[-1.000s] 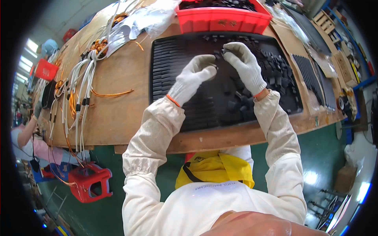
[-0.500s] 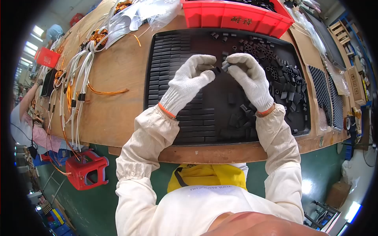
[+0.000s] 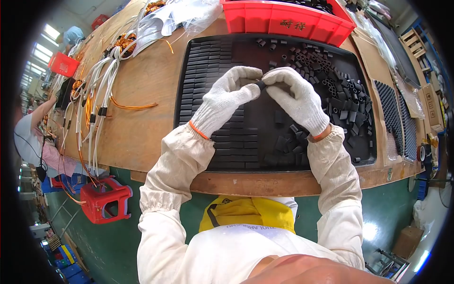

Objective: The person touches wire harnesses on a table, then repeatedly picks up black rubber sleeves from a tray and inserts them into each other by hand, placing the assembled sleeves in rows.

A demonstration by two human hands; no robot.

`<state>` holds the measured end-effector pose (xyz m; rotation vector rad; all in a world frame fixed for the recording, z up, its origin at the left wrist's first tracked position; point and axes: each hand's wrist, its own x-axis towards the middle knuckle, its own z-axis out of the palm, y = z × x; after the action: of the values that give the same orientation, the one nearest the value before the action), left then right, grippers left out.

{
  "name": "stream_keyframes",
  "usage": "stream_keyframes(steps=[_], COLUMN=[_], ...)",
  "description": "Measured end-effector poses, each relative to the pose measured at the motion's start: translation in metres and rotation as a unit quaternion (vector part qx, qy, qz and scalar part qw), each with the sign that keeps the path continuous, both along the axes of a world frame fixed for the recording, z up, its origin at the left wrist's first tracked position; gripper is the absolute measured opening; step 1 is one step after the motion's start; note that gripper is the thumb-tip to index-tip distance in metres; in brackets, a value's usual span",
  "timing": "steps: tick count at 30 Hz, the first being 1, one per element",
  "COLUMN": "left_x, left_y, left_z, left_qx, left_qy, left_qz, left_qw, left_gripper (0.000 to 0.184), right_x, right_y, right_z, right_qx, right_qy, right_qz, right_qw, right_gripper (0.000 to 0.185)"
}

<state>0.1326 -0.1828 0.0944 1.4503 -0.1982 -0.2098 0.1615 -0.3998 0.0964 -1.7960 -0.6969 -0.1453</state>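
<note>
My left hand [image 3: 231,92], in a white knit glove, pinches a short black tube [image 3: 260,85] between thumb and fingers. My right hand [image 3: 295,97], gloved likewise, is closed in a pinch against the tube's right end; the small dark grey piece it held is now hidden by its fingers. Both hands meet above a large black tray [image 3: 260,123]. At the tray's left, black tubes lie in tight rows [image 3: 203,61]. Loose short black tubes [image 3: 350,94] are scattered over its right side, some standing on end.
A red bin [image 3: 288,21] of black parts stands behind the tray. White cables with copper coils [image 3: 101,75] lie on the wooden table [image 3: 151,128] at left. Black textured sheets [image 3: 390,111] are at right. A red stool [image 3: 106,199] and another person's arm [image 3: 45,109] are at left.
My right hand has moved left, bringing the small grey piece to the black tube in my left hand. The gap between my hands has closed. The view has shifted slightly.
</note>
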Motion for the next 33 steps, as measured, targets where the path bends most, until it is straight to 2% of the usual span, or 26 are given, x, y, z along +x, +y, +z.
stream_keyframes(steps=[2, 4, 5, 6, 8, 10, 12, 14, 15, 16, 17, 18, 19, 26, 29, 33], left_x=[0.001, 0.001, 0.001, 0.001, 0.001, 0.002, 0.001, 0.018, 0.022, 0.023, 0.025, 0.027, 0.028, 0.021, 0.021, 0.021], left_y=[-0.001, -0.002, -0.002, -0.001, -0.002, -0.002, -0.001, 0.014, 0.016, 0.019, 0.024, 0.029, 0.027, 0.022, 0.023, 0.022], left_z=[0.000, 0.001, 0.004, 0.004, 0.002, 0.004, 0.010, 0.008, 0.005, 0.002, -0.007, -0.014, -0.013, -0.007, -0.010, -0.008], left_qx=[0.009, 0.019, 0.071, 0.122, 0.129, 0.140, 0.068, -0.195, -0.255, -0.253, -0.380, -0.497, -0.535, -0.516, -0.533, -0.527], left_qy=[-0.006, -0.008, -0.019, -0.028, -0.026, -0.024, -0.054, 0.001, 0.101, 0.099, 0.107, 0.112, 0.119, 0.125, 0.124, 0.119], left_qz=[0.002, 0.001, -0.001, -0.003, -0.011, 0.019, 0.085, 0.030, 0.073, 0.075, -0.007, -0.089, -0.118, -0.109, -0.123, -0.109], left_qw=[1.000, 1.000, 0.997, 0.992, 0.991, 0.990, 0.993, 0.980, 0.959, 0.960, 0.919, 0.856, 0.828, 0.840, 0.828, 0.835], left_gripper=[0.040, 0.040, 0.040, 0.041, 0.043, 0.043, 0.039, 0.045, 0.057, 0.057, 0.060, 0.064, 0.066, 0.070, 0.070, 0.070], right_x=[0.000, -0.005, -0.007, -0.005, 0.000, -0.004, -0.003, -0.006, -0.009, -0.013, -0.015, -0.016, -0.016, -0.011, -0.002, -0.001], right_y=[-0.001, 0.002, 0.003, 0.002, -0.001, 0.000, -0.002, 0.001, 0.004, 0.007, 0.008, 0.009, 0.008, 0.003, -0.010, -0.028], right_z=[0.001, 0.007, 0.009, 0.008, 0.002, 0.002, 0.000, -0.005, -0.008, -0.008, -0.010, -0.011, -0.009, -0.005, -0.003, 0.011], right_qx=[-0.075, -0.092, -0.109, -0.110, -0.187, -0.186, -0.220, -0.255, -0.273, -0.289, -0.307, -0.325, -0.328, -0.321, -0.329, -0.419], right_qy=[-0.051, -0.082, -0.115, -0.112, -0.187, -0.127, -0.126, -0.137, -0.142, -0.141, -0.137, -0.134, -0.129, -0.134, -0.170, -0.105], right_qz=[-0.008, -0.042, -0.075, -0.074, -0.016, -0.023, -0.003, 0.054, 0.081, 0.108, 0.124, 0.140, 0.154, 0.167, 0.060, 0.044], right_qw=[0.996, 0.992, 0.984, 0.985, 0.964, 0.974, 0.967, 0.956, 0.948, 0.941, 0.934, 0.926, 0.923, 0.923, 0.927, 0.901], right_gripper=[0.021, 0.022, 0.023, 0.023, 0.023, 0.021, 0.018, 0.016, 0.015, 0.015, 0.016, 0.018, 0.017, 0.016, 0.012, 0.032])
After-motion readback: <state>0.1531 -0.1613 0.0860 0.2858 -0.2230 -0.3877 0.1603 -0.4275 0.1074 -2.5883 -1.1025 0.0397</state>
